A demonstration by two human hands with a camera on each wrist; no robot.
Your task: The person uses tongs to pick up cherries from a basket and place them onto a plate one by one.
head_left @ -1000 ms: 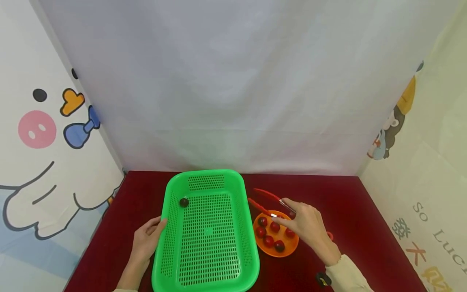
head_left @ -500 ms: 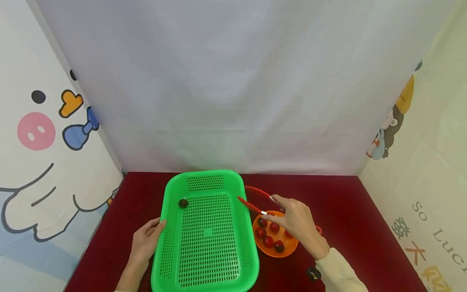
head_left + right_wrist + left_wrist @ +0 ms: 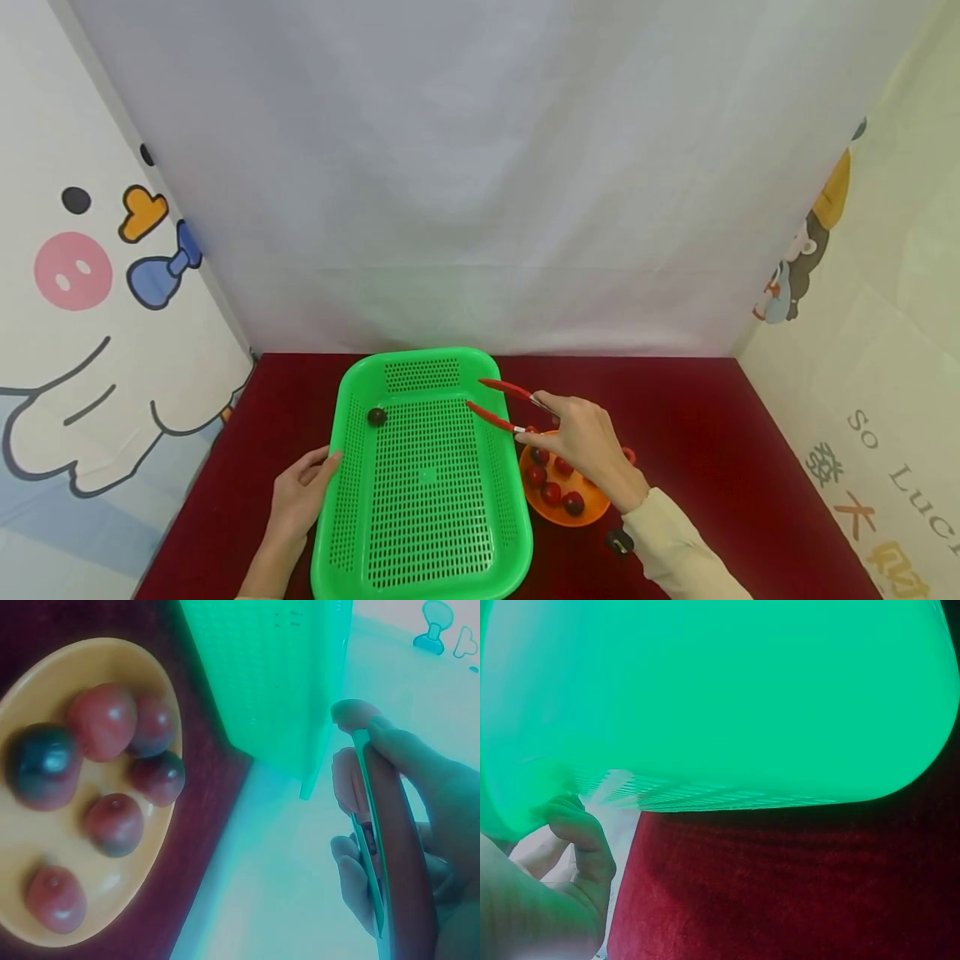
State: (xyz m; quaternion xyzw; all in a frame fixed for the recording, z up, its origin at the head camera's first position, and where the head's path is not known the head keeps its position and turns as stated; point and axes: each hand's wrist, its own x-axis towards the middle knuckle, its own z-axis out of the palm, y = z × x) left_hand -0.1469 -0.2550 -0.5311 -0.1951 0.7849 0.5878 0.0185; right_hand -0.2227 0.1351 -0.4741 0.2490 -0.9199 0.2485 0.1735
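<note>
My left hand [image 3: 298,492] holds the left rim of a green perforated plastic basket [image 3: 420,587]; in the left wrist view its fingers [image 3: 577,825] curl at the rim. One dark round fruit [image 3: 377,417] lies inside, at the upper left. My right hand [image 3: 587,437] grips red-tipped tongs [image 3: 491,417], their tips spread apart above the basket's right side. Nothing shows between the tips. Under that hand, an orange plate [image 3: 558,515] bears several small round red and dark fruits [image 3: 105,720], some of them hidden by the hand in the head view.
A dark red cloth [image 3: 697,433] covers the table around the basket and plate. At the back hangs a plain pale curtain [image 3: 480,183]. Printed cartoon sheets close off the left and right sides. A small black device [image 3: 619,542] sits by the right sleeve.
My right hand has moved left with the tongs, whose tips passed from above the plate's far edge to over the basket's right side. The left hand and basket stay nearly still.
</note>
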